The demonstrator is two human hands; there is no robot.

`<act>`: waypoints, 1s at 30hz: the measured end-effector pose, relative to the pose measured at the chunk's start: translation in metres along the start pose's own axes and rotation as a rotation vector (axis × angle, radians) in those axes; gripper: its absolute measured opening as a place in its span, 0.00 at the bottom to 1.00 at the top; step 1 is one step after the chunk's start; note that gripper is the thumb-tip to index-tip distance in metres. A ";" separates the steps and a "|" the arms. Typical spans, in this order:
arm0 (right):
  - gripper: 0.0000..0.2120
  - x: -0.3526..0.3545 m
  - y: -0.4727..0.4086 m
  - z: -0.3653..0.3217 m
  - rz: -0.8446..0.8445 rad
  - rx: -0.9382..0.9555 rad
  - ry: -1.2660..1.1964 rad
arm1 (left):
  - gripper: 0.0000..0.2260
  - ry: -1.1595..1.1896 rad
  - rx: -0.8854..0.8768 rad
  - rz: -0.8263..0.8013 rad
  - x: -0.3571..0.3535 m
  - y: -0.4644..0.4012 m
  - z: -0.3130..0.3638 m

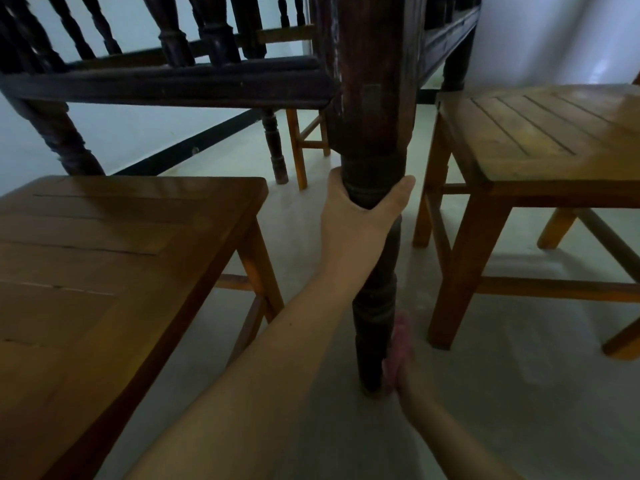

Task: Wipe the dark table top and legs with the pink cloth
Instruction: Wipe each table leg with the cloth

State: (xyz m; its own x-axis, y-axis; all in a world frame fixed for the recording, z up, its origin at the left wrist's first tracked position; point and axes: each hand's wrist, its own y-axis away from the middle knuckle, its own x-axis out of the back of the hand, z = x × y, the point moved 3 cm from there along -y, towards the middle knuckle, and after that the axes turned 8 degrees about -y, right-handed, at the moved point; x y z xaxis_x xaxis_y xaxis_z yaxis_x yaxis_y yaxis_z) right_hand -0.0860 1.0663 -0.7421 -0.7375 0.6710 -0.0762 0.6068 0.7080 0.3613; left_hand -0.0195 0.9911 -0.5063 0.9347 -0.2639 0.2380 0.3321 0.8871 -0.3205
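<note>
Two bare forearms reach forward and down from the bottom edge of the view, one to each side of a dark turned wooden desk leg [375, 299] that stands on the pale grey floor [519, 393]. Nearest, the right hand [410, 382] is low beside the foot of that leg, on its right side. It presses a pink cloth [400, 344] against the leg; the cloth lies between the hand and the wood, rising above the hand along the leg's lower right edge. The right hand and cloth are blurred, so whether its fingers are curled or flat on the cloth cannot be told.

Further up, the left hand [360, 216] grips the same leg just below where the round turned part meets the thick square upper post. Its thumb [401, 192] wraps round the right side and its fingers [337, 187] round the left, clamped on the wood. The cloth is well below this hand, with a bare stretch of the leg between them.

To the left, a brown slatted wooden stool [114, 244] stands close by, and a matching brown slatted wooden stool [540, 140] stands to the right, the leg between the two. Beyond, a dark wooden rail [166, 84] with a row of turned spindles [214, 36] runs left from the post. Behind it are another dark turned leg [277, 147], part of a further brown stool frame, and a pale wall with a black skirting strip [194, 147].
</note>
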 end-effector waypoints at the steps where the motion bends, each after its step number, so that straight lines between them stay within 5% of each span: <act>1: 0.26 -0.009 0.000 -0.019 -0.001 0.015 -0.099 | 0.20 0.001 -0.004 -0.003 0.000 0.000 0.000; 4: 0.24 -0.028 0.011 -0.087 -0.128 0.291 -0.270 | 0.19 0.009 -0.012 -0.017 0.000 -0.001 -0.001; 8: 0.25 -0.023 0.012 -0.093 -0.134 0.364 -0.259 | 0.19 0.012 -0.008 -0.003 -0.001 -0.002 -0.004; 13: 0.24 -0.009 -0.001 -0.030 0.134 -0.033 -0.212 | 0.18 0.007 0.001 -0.013 -0.001 -0.002 -0.004; 15: 0.24 -0.015 0.008 -0.039 0.112 -0.048 -0.082 | 0.18 -0.009 -0.002 -0.030 0.001 -0.003 -0.003; 17: 0.17 -0.026 0.020 -0.082 0.032 0.300 -0.049 | 0.19 -0.018 -0.003 -0.058 0.002 -0.005 -0.003; 19: 0.21 -0.035 0.041 -0.126 -0.118 0.511 -0.254 | 0.20 -0.048 -0.005 -0.072 0.004 -0.005 -0.003; 22: 0.11 -0.041 0.067 -0.161 -0.112 0.847 -0.199 | 0.23 -0.121 -0.022 -0.091 0.008 -0.009 -0.001; 27: 0.21 -0.016 0.044 -0.082 -0.125 0.960 0.445 | 0.30 -0.171 0.006 -0.206 0.013 -0.016 0.002; 30: 0.23 -0.008 0.042 -0.067 -0.047 1.317 0.944 | 0.31 -0.178 0.012 -0.190 0.014 -0.012 0.003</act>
State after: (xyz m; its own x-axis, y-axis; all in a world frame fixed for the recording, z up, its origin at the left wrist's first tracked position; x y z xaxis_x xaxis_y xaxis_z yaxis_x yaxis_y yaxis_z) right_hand -0.0744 1.0764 -0.6643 -0.3701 0.6291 0.6836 0.0332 0.7443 -0.6670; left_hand -0.0106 0.9775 -0.4964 0.8183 -0.3560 0.4513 0.4970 0.8327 -0.2443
